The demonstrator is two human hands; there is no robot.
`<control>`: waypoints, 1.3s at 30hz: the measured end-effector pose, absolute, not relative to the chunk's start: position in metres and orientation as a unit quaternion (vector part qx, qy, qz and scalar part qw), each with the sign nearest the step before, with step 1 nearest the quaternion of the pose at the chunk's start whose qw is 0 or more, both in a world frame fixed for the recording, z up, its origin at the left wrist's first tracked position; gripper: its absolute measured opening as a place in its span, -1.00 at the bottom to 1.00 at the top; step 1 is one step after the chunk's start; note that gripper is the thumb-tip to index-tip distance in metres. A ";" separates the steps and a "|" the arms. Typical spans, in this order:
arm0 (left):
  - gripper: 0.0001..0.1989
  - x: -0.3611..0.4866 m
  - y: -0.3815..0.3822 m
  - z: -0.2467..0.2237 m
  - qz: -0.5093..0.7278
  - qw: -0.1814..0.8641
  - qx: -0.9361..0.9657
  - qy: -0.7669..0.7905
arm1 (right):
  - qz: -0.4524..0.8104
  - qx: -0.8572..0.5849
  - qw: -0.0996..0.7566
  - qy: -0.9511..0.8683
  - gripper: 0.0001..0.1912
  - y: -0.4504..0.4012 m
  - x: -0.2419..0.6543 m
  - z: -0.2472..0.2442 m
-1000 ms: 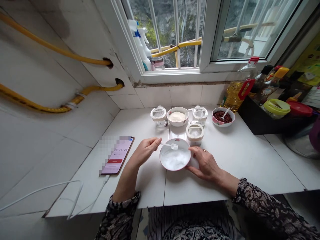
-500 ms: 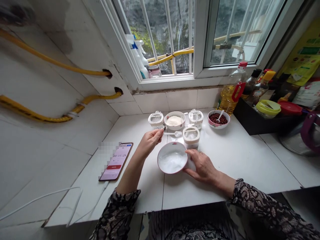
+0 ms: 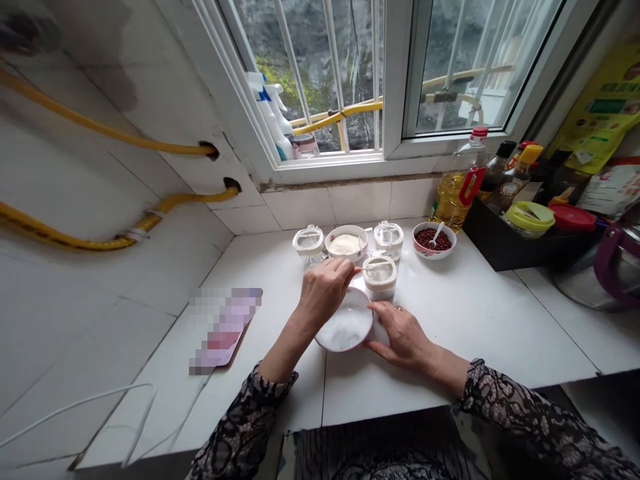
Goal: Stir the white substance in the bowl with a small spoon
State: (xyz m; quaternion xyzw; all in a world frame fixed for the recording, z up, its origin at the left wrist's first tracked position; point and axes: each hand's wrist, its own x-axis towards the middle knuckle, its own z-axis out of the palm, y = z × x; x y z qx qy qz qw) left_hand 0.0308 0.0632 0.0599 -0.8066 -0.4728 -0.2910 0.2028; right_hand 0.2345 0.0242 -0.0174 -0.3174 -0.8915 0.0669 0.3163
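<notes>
My left hand (image 3: 327, 293) pinches the handle of a small white spoon (image 3: 374, 267), whose far end is over the mouth of the front glass jar (image 3: 381, 287). That jar has a cream rim and stands just behind a white bowl (image 3: 345, 327) of white granules. My right hand (image 3: 403, 333) grips the right side of this bowl between thumb and fingers. Part of the bowl's left and back rim is hidden by my left hand. Behind stand a bowl of pale powder (image 3: 345, 245) and two more glass jars, one to its left (image 3: 309, 243) and one to its right (image 3: 389, 239).
A bowl of dark red beans (image 3: 434, 240) with a white spoon stands at the back right. Beside it are an oil bottle (image 3: 453, 193) and a black rack (image 3: 485, 240) of condiments. A phone (image 3: 230, 330) with a white cable lies at the left.
My left hand has moved to the right with the spoon, from left of the front jar to over its mouth. My right hand still holds the bowl. The view has shifted slightly.
</notes>
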 end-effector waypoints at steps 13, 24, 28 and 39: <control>-0.72 0.048 0.078 0.079 -0.153 0.215 -0.865 -0.426 | 0.073 -0.321 0.318 -0.889 -0.38 0.025 0.234 -0.017; -0.69 0.045 0.067 0.088 -0.220 0.161 -0.843 -0.464 | 0.064 -0.318 0.325 -0.888 -0.37 0.024 0.234 -0.016; -0.70 0.052 0.072 0.080 -0.191 0.142 -0.863 -0.445 | 0.065 -0.318 0.322 -0.889 -0.38 0.024 0.233 -0.016; -0.64 0.038 0.070 0.081 -0.231 0.143 -0.829 -0.490 | 0.080 -0.321 0.318 -0.888 -0.36 0.024 0.235 -0.015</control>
